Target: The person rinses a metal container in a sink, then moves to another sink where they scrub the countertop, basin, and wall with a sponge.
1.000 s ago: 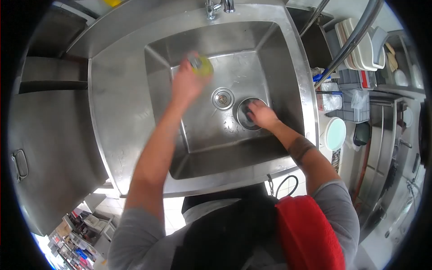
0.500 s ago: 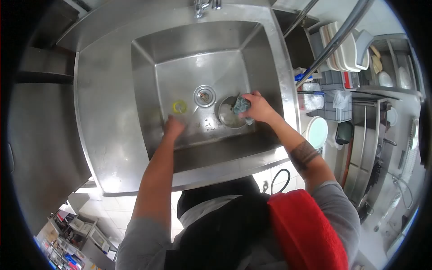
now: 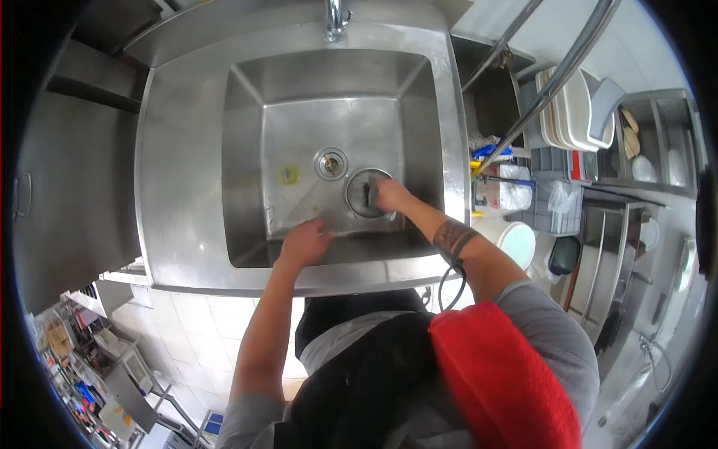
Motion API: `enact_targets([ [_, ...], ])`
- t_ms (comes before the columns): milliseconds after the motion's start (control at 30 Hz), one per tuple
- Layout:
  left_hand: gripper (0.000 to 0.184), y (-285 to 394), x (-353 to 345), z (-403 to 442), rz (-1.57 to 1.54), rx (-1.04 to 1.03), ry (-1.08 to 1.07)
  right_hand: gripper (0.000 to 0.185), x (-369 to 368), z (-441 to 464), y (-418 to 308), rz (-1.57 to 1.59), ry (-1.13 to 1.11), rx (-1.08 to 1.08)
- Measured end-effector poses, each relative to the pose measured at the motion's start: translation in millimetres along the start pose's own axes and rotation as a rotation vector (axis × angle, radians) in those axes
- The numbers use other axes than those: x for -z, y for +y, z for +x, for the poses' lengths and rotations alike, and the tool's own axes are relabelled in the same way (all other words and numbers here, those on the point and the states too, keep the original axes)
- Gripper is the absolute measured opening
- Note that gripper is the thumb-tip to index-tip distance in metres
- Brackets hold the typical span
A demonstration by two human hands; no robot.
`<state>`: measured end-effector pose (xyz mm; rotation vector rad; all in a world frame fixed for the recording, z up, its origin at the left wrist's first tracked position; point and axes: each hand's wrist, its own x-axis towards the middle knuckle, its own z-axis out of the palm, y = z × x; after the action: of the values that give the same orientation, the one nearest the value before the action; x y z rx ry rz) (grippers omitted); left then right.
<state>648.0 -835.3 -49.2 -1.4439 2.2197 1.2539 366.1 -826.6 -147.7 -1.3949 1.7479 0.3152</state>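
Steel sink (image 3: 329,120), right hand (image 3: 392,196) partly covering cloth (image 3: 372,193)

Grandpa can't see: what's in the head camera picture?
A person's right hand holds what looks like a grey cloth in a round metal bowl inside a sink. The left hand is nearby, and a small yellow thing lies left of the drain.
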Motion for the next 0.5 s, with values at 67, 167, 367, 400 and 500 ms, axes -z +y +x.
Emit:
enact_targets([
  [67,0.044,3.1,-18.3,15.5,-0.067,-0.162,0.179,0.054,8.6,-5.0,-1.4,0.03,-0.009,0.053],
  [167,0.043,-2.0,-59.0,76.4,-0.103,-0.464,0.409,0.053,44.0,-51.4,-19.8,0.258,0.052,0.344],
  [367,0.039,42.2,-54.9,127.9,0.034,-0.235,-0.185,0.048,156.6,-60.1,4.7,0.451,0.73,0.406],
  [400,0.039,43.7,-59.5,124.9,-0.04,-0.22,-0.184,0.05,184.2,-46.5,16.7,0.313,1.006,0.422],
  [500,0.04,44.1,-67.1,111.7,-0.095,-0.249,-0.063,0.052,273.5,-12.8,44.1,-0.114,1.143,0.163],
])
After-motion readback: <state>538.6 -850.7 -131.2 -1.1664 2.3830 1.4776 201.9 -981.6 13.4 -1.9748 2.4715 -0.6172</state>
